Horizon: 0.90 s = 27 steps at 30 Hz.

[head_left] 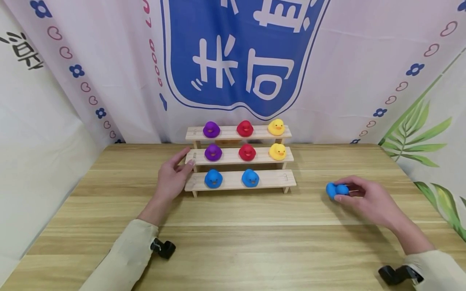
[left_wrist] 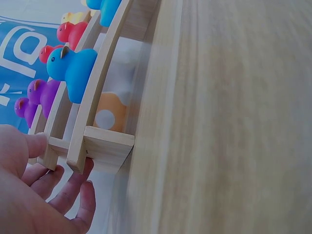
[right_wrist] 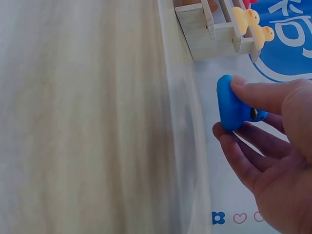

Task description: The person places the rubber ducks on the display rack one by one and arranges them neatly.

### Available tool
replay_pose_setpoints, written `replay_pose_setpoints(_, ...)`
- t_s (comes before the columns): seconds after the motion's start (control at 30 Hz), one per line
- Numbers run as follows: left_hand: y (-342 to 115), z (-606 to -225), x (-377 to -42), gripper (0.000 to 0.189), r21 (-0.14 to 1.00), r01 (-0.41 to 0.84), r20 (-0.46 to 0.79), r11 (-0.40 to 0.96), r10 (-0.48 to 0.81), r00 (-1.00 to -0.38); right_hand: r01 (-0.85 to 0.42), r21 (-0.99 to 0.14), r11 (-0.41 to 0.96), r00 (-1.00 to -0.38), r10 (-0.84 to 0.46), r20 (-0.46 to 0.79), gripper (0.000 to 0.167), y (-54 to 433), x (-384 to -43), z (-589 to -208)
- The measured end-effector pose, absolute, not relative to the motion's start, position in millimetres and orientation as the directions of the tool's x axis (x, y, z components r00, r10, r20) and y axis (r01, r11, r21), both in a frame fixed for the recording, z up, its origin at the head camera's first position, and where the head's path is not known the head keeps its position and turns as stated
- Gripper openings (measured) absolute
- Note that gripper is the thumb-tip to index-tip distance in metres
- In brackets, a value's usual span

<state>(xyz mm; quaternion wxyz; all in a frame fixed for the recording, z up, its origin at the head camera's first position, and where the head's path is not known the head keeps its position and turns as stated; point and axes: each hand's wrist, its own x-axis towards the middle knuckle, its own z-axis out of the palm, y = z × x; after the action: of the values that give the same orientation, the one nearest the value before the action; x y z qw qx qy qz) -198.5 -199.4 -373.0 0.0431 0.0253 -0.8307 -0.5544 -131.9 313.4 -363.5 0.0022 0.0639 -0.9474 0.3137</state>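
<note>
A three-tier wooden stand [head_left: 273,179] stands against the curtain at the back of the table. My left hand [head_left: 171,180] grips its left end, the thumb over the middle shelf and the fingers beneath, as the left wrist view shows. To the right of the stand, my right hand [head_left: 371,202] pinches a blue rubber duck [right_wrist: 230,105] above the table. Two more blue ducks, one left [head_left: 213,179] and one in the middle [head_left: 250,178], sit on the lowest shelf, whose right end is bare.
The middle shelf bears a purple duck [head_left: 213,152], a red duck [head_left: 247,152] and a yellow duck [head_left: 278,152]. The top shelf repeats these colours in the same order. A printed curtain [head_left: 127,60] hangs behind the wood-grain table [head_left: 233,250].
</note>
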Motion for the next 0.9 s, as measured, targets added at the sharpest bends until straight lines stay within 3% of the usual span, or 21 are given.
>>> replay_pose_setpoints(0.27, -201, -374, -199, 0.055, 0.922, 0.008, 0.045, 0.387, -0.086, -0.995, -0.188, -0.597, 0.779, -0.982, -0.150, 0.114, 0.035, 305, -136, -361)
replay_pose_setpoints(0.9, -201, -374, -199, 0.054, 0.931, 0.004, 0.039, 0.365, -0.088, -0.995, -0.191, -0.697, 0.691, -0.979, -0.185, 0.086, 0.034, 267, -150, -359)
